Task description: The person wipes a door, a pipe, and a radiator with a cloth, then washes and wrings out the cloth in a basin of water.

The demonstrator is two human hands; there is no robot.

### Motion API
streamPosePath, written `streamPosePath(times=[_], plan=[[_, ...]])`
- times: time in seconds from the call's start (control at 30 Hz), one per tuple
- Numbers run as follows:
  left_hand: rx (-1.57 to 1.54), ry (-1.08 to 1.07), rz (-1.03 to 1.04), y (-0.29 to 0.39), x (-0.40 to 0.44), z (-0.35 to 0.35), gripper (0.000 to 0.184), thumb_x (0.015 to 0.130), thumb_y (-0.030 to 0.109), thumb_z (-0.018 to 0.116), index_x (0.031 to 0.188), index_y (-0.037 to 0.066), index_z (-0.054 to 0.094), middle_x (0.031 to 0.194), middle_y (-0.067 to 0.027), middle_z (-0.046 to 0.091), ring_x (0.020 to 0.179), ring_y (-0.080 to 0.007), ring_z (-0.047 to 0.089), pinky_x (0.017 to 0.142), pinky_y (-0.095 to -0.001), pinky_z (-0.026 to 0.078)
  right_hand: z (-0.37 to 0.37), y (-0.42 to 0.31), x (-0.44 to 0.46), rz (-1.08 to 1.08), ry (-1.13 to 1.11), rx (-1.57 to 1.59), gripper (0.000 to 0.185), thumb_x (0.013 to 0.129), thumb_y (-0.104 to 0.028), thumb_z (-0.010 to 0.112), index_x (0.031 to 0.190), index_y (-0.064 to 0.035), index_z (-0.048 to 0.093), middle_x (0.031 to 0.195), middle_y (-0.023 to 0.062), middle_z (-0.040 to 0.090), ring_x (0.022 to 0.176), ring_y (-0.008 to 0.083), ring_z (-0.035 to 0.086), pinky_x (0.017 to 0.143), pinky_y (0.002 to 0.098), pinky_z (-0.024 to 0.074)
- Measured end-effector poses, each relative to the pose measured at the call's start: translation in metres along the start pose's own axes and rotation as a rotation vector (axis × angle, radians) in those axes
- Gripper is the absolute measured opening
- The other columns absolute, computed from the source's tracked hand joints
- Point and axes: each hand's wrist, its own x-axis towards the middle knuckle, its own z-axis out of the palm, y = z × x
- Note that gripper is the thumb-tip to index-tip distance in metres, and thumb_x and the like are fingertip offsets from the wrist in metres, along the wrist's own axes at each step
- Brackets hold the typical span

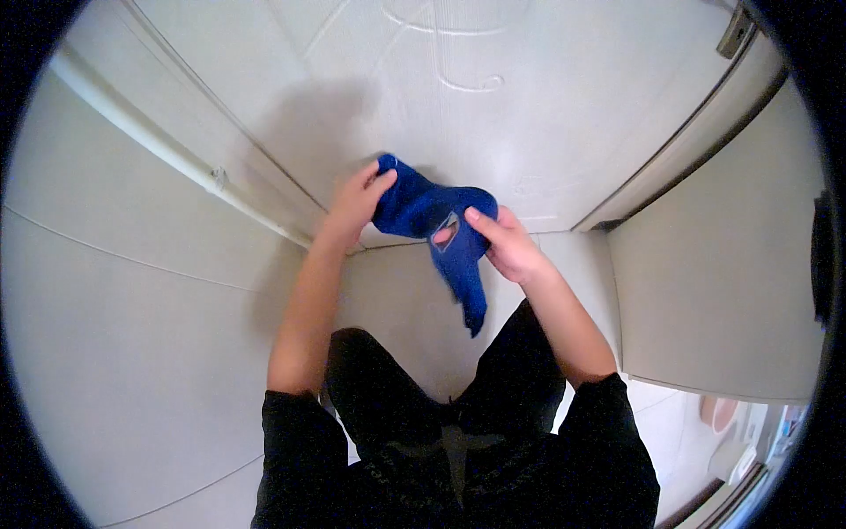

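A soft blue piece of fabric [414, 204] with a grey-edged oval opening hangs between my two hands, above my knees and in front of the white door. My left hand [356, 204] pinches its upper left end between thumb and fingers. On the other side my right hand [511, 245] grips it, thumb on top and the other fingers behind. Something skin-coloured shows through the opening, seemingly a fingertip. Below it, a narrow blue flap with a dark tip dangles down. What kind of article this is I cannot tell for certain.
The white door [564, 97] with raised curved lines stands ahead, its metal latch plate [734, 33] at upper right. A white pipe [167, 141] runs along the left wall. Pale floor [388, 291] lies below. At right is a pale panel [705, 264]; a pinkish container [718, 412] sits beyond it.
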Motion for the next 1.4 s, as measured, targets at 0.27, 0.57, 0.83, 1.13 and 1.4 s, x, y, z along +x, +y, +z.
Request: streamPosePath(times=[0.27,0.57,0.83,1.13,1.4], plan=[[0.986,0.026,0.005,-0.015,-0.044,0.021,0.047,0.092,0.050,0.066,0.098,0.004,0.069,0.073,-0.0104,0.066,0.072,-0.0198,0.068,0.062,-0.0379,0.051,-0.014,-0.017,-0.008,-0.063,0.082,0.039,0.031,0.104,-0.032,0.056,0.111,-0.0014,0.060,0.108,0.0195,0.074,0.091,0.0237,0.072,0.083,0.0385,0.0593],[0.038,0.147,0.114,-0.044,-0.071,0.067,0.015,0.100,0.011,0.059,0.101,0.002,0.071,0.097,-0.0027,0.072,0.091,-0.0131,0.064,0.084,-0.0279,0.050,-0.030,-0.038,-0.017,-0.115,0.147,0.011,0.036,0.105,-0.035,0.052,0.117,-0.0019,0.061,0.113,0.0202,0.072,0.100,0.0261,0.070,0.093,0.0395,0.0548],[-0.095,-0.264,-0.174,-0.075,-0.038,0.108,0.041,0.106,0.032,0.048,0.130,0.001,0.060,0.120,-0.0100,0.067,0.111,-0.0205,0.061,0.100,-0.0376,0.047,-0.034,-0.032,-0.011,-0.004,-0.022,0.262,0.040,0.106,-0.036,0.049,0.118,0.0008,0.059,0.115,0.0246,0.070,0.102,0.0323,0.070,0.093,0.0465,0.0572],[-0.839,-0.291,-0.082,-0.060,-0.038,0.082,0.046,0.104,0.038,0.048,0.132,0.003,0.058,0.127,-0.0090,0.066,0.119,-0.0231,0.060,0.103,-0.0397,0.045,-0.042,-0.038,-0.011,-0.002,0.115,-0.024,0.041,0.105,-0.033,0.051,0.121,0.0033,0.059,0.112,0.0208,0.072,0.102,0.0274,0.071,0.093,0.0415,0.0565],[-0.415,-0.161,-0.154,-0.026,-0.027,0.033,0.035,0.101,0.032,0.062,0.115,0.000,0.067,0.111,-0.0093,0.073,0.096,-0.0191,0.070,0.093,-0.0346,0.054,-0.048,-0.044,-0.013,0.083,0.175,-0.276,0.036,0.104,-0.028,0.056,0.118,0.0035,0.064,0.106,0.0150,0.075,0.098,0.0226,0.071,0.091,0.0358,0.0553]])
